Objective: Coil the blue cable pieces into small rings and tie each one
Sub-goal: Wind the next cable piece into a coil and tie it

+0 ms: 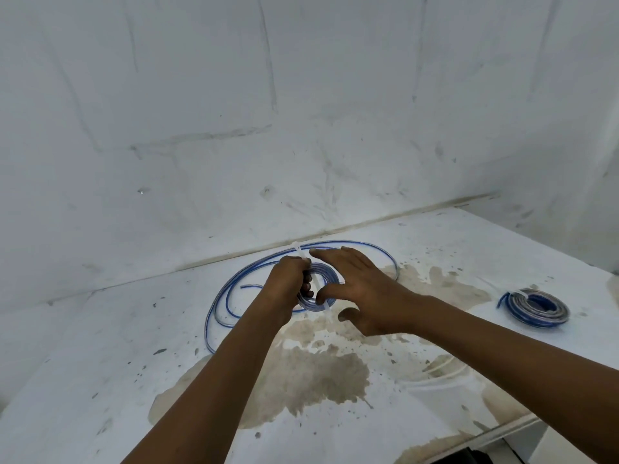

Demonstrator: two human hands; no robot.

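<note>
Near the back edge of the stained white worktop [100,346], the left hand [288,283] grips a small blue cable coil [318,289], its fingers [305,288] curled round the ring's left side and holding it tilted up off the surface; a pale zip tie [299,251] sticks up from that hand's grasp and another pale strip crosses the ring's lower side; the right hand [365,293] hovers just right of the coil with fingers spread and relaxed, the thumb tip touching or nearly touching the ring, I cannot tell which; loose blue cable [227,296] lies in wide loops around and behind both hands; well apart to the right rests a finished coil [536,308], lying flat with a pale tie across its top; a white wall [301,112] rises behind the worktop.
</note>
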